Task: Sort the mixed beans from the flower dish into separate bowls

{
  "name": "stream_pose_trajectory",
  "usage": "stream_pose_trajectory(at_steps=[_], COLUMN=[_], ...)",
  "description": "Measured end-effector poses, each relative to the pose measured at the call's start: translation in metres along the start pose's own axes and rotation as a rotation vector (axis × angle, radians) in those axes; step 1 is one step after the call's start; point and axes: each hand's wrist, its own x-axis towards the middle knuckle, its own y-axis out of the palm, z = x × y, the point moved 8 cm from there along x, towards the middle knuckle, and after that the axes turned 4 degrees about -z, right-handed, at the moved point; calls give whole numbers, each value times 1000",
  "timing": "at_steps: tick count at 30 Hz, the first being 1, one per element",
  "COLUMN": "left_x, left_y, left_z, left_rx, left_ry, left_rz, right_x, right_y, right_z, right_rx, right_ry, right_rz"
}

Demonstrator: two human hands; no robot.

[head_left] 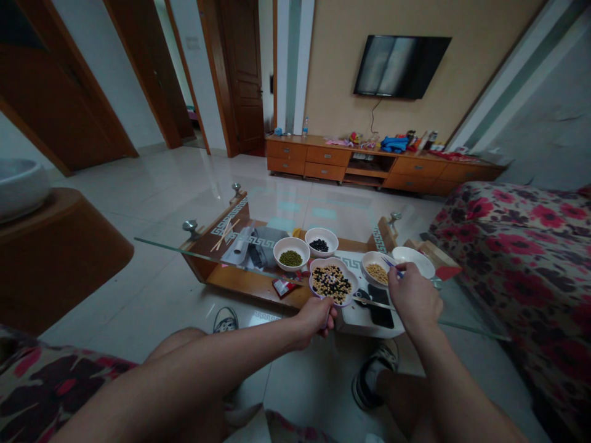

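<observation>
My left hand (316,323) is closed on the near edge of a flower-shaped bowl (332,282), which holds mixed yellow and black beans. In my right hand (415,296) is a slim bluish utensil (390,264), its tip over the white bowl of yellow beans (376,271). Whether it is tweezers or a small spoon I cannot make out. Behind the flower-shaped bowl are a white bowl of black beans (322,242) and, to its left, a white bowl of green beans (292,255). A white dish (414,261) lies beyond my right hand.
The bowls stand on a glass coffee table (184,247) with metal supports. Chopsticks (225,235) lie toward its left. Below the glass show a white box (364,326), a dark phone-like object (381,307) and a red packet (283,287). A flowered sofa (521,264) is at the right.
</observation>
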Motion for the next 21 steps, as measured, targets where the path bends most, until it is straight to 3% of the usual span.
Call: stream_pose_trajectory(at_steps=[3,13,21], left_x=[-1,2,4], left_y=[1,0,0], left_z=[-1,1,3], left_rx=[0,3,9], left_ry=[-8,0,0], left_rz=[-2,-10,-8], right_x=[1,-20,-27], right_y=[9,45,53], right_z=[5,51,55], right_rx=[45,200,152], right_ry=[-61,-502,-558], right_rz=[23,275,339])
